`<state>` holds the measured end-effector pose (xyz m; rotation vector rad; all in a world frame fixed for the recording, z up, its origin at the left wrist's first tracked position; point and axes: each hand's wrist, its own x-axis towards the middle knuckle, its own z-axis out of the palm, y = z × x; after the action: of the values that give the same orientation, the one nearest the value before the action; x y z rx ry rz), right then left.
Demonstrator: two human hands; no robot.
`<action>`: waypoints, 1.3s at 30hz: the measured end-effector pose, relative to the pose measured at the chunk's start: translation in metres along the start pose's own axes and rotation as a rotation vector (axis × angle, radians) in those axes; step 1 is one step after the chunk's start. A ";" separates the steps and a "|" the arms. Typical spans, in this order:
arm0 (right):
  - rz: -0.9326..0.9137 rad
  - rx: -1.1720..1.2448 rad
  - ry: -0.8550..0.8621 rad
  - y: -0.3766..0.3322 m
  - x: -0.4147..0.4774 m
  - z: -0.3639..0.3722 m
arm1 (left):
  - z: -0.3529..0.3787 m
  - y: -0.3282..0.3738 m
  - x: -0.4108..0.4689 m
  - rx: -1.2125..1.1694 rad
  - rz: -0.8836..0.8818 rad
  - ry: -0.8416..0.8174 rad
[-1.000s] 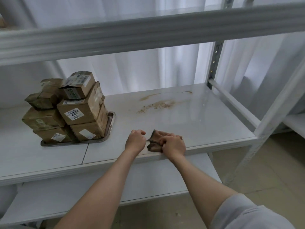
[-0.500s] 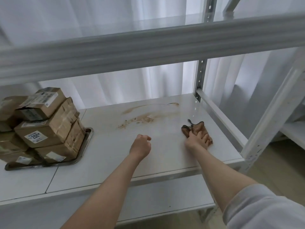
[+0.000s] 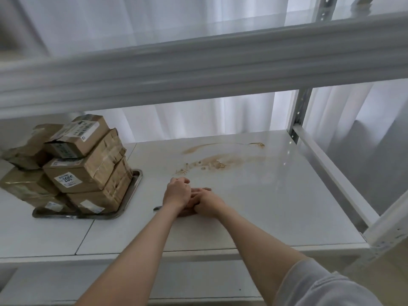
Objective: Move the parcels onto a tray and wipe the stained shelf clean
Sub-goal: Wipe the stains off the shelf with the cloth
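Stained white shelf (image 3: 276, 206) awaits wiping: left hand (image 3: 177, 192) and right hand (image 3: 207, 203) cover a brown cloth (image 3: 186, 212), grip impossible to tell; next, sweep across the tan smear (image 3: 218, 161).

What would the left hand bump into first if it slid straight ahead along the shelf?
Probably the brown stain: its crumbly near edge lies just beyond the left hand, and the shelf between them looks bare.

Brown parcels (image 3: 88, 173), white shelf (image 3: 276, 206) — tan stain (image 3: 220, 161).
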<state>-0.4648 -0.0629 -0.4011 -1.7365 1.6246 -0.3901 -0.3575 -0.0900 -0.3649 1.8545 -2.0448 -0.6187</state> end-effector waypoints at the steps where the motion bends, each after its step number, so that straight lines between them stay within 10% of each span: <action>1: 0.053 0.040 0.067 0.009 -0.002 -0.009 | -0.001 -0.003 0.003 0.019 0.008 -0.024; 10: 0.534 -0.153 0.504 0.009 0.009 -0.028 | -0.042 -0.054 0.036 0.043 -0.038 -0.045; 20: 0.117 -0.231 0.075 -0.093 0.112 0.040 | -0.065 -0.096 0.060 -0.096 -0.009 0.008; 29: 0.202 -0.227 0.055 -0.087 0.162 0.018 | -0.075 -0.131 0.059 -0.144 -0.025 -0.049; 39: -0.260 -0.176 -0.023 -0.086 0.108 0.053 | -0.071 -0.106 0.046 -0.134 -0.061 0.081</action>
<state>-0.3493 -0.1551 -0.4075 -2.0872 1.4572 -0.3554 -0.2357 -0.1508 -0.3605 1.8400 -1.8552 -0.6681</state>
